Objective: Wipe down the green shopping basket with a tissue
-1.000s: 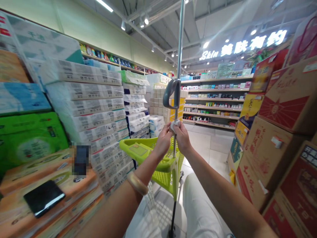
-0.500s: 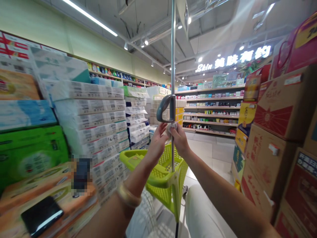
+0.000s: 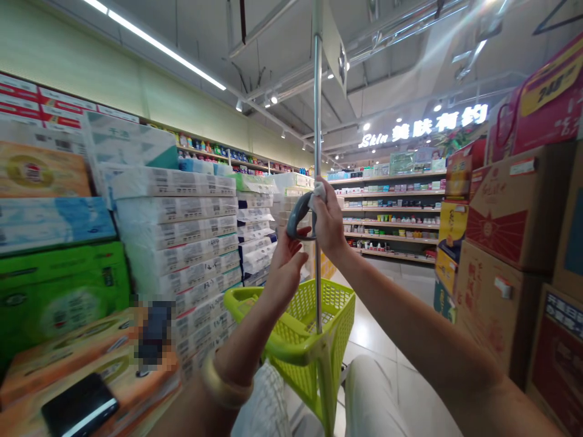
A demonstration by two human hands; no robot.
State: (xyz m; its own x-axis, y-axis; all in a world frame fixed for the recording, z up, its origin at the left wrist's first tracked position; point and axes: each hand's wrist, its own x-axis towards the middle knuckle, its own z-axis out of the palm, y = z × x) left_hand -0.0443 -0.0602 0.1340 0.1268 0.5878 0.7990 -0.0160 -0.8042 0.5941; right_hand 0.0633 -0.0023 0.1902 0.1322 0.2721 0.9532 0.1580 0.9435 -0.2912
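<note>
A thin metal pole [image 3: 317, 109] rises from a lime green shopping basket cart [image 3: 300, 340] straight ahead. A grey loop handle [image 3: 298, 215] is fixed to the pole at chest height. My right hand [image 3: 327, 221] is closed round a small white cloth [image 3: 317, 191], pressed against the pole at the top of the handle. My left hand [image 3: 286, 267] sits just below the handle with fingers spread, its fingertips near the handle's lower end. A gold bangle [image 3: 221, 385] circles my left wrist.
Stacks of wrapped tissue packs [image 3: 182, 230] fill the left side, with a black phone [image 3: 79, 406] lying on orange packs near me. Cardboard cartons [image 3: 514, 243] are piled on the right. Shelves of bottles [image 3: 392, 212] line the far end of the tiled aisle.
My right hand has slid the white cloth up the pole, from below the handle to its top. My left hand has let go and opened below the handle. The view tilted upward.
</note>
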